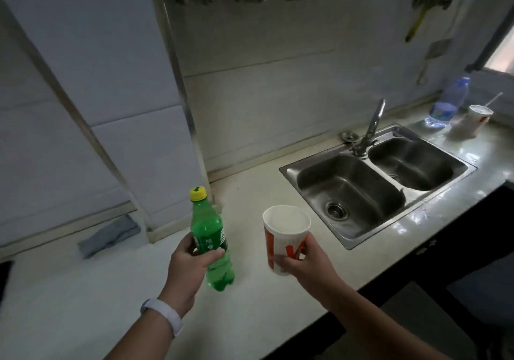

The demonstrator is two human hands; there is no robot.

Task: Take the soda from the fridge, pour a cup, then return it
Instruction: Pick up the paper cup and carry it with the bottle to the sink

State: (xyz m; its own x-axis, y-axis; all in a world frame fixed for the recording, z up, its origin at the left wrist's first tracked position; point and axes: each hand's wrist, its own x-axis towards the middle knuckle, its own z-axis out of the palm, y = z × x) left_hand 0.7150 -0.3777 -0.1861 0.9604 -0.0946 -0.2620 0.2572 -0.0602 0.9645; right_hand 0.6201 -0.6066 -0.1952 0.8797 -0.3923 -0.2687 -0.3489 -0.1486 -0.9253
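A green soda bottle (209,229) with a yellow cap stands upright over the pale counter (83,290). My left hand (189,265) grips it around the middle, over the label. To its right, my right hand (303,262) holds a white paper cup (283,237) with orange print by its lower part. The cup is upright and looks empty inside. The bottle's cap is on. Bottle and cup are a short gap apart.
A steel double sink (314,165) with a tap (370,129) lies to the right. Behind it stand a clear water bottle (447,104) and another paper cup (475,118). A grey cloth (108,234) lies at the back left. The counter's front edge runs at the lower right.
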